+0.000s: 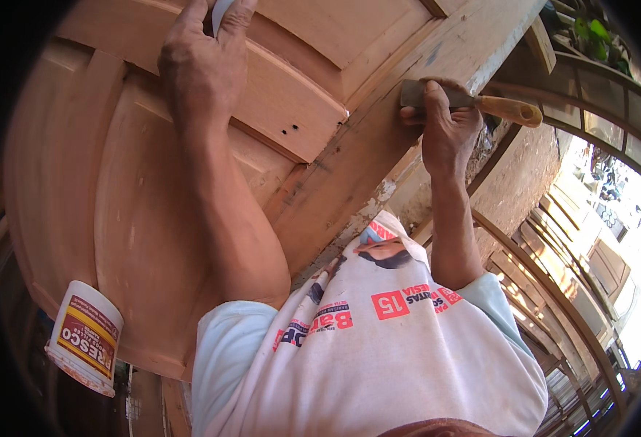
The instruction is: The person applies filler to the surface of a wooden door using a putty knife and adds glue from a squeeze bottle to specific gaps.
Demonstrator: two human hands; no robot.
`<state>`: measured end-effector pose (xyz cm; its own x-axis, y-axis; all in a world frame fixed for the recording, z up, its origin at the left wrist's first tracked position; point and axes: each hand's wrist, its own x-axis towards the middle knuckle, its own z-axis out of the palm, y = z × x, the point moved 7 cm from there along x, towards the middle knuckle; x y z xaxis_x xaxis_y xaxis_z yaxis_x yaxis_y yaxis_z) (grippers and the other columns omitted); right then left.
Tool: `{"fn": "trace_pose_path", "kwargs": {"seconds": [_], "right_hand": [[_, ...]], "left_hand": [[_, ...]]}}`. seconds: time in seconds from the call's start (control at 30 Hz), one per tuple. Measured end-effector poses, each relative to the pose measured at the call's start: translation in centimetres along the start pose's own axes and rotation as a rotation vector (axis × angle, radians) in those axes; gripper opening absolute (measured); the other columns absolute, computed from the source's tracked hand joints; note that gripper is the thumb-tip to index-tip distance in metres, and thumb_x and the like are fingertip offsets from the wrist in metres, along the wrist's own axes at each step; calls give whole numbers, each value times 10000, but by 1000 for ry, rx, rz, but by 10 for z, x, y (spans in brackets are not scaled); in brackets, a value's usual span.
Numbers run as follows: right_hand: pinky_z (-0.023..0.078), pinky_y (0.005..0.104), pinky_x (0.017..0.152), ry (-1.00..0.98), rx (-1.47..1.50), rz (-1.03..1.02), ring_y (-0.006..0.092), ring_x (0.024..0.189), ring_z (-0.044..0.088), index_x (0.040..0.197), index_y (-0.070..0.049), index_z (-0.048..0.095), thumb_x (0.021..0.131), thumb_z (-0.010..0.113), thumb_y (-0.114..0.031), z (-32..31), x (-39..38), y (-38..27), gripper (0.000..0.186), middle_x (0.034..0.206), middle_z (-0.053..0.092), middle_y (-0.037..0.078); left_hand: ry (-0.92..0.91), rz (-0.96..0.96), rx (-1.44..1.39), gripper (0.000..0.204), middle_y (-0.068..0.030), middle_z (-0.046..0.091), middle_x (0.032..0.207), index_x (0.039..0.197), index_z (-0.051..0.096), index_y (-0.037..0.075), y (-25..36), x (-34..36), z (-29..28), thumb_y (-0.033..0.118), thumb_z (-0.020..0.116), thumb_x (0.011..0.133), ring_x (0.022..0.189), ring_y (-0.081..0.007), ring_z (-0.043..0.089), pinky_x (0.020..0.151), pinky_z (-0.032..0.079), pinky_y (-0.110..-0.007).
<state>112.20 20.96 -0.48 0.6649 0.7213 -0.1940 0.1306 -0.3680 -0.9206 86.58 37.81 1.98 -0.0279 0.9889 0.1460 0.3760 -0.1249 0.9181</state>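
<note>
Putty knife (508,108) is in the right hand (451,135), out on the right side of the work, over a long wooden board (357,178); the blade points left and the yellowish wooden handle sticks out to the right. Right grip: closed on the knife, thumb laid along the blade, fingers curled round underneath; can't tell from here if the blade touches the board. Left hand (200,69) is up at the top, over a brown panelled wooden door (153,189), with a pale, smooth piece (220,13) showing between thumb and forefinger. Fingertips run out of view, so can't tell whether that grip is closed on it. The door fills the left and middle, with raised panels and grooves; near the end of one rail, between the two forearms, are small dark holes (290,130). The board runs diagonally beside that rail end, its outer edge chipped and whitish. White tub (111,302), label brown and yellow, rim smeared, is at lower left by the door's edge. White printed shirt (437,364) with pale blue sleeves below. Far right: wooden pieces (560,251), green leaves (590,35) higher up.
</note>
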Motion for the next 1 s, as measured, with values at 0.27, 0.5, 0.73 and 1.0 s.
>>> {"fn": "trace_pose_path", "kwargs": {"seconds": [0.27,0.5,0.73,1.0], "right_hand": [[569,258,534,55,-19,-50,158,597,707,1014,87,678,1007,616,-161,2,-3,-2,256,778,712,130],[567,258,514,15,-37,-9,159,582,707,1013,87,680,992,618,-133,3,2,-6,229,778,711,130],[527,242,466,-24,-174,-7,142,542,699,1032,77,691,987,596,-136,6,3,-17,238,683,708,108],[528,241,463,-55,-124,8,145,541,700,1012,81,690,989,575,-125,9,4,-13,237,656,701,107]], "left_hand": [[-37,-34,1,289,-2,586,754,993,672,4,3,4,-6,289,721,1004,715,-99,524,645,454,-304],[-15,-55,-75,307,-20,595,746,1014,676,-4,-4,3,-9,300,712,1007,705,-110,542,640,462,-324],[-47,-105,-35,314,-55,605,740,1024,676,1,-4,8,-8,314,700,1013,698,-136,556,641,470,-349],[-17,-42,-10,326,-70,631,745,1017,683,-1,3,5,-2,324,713,1001,687,-156,577,636,481,-360]]}}
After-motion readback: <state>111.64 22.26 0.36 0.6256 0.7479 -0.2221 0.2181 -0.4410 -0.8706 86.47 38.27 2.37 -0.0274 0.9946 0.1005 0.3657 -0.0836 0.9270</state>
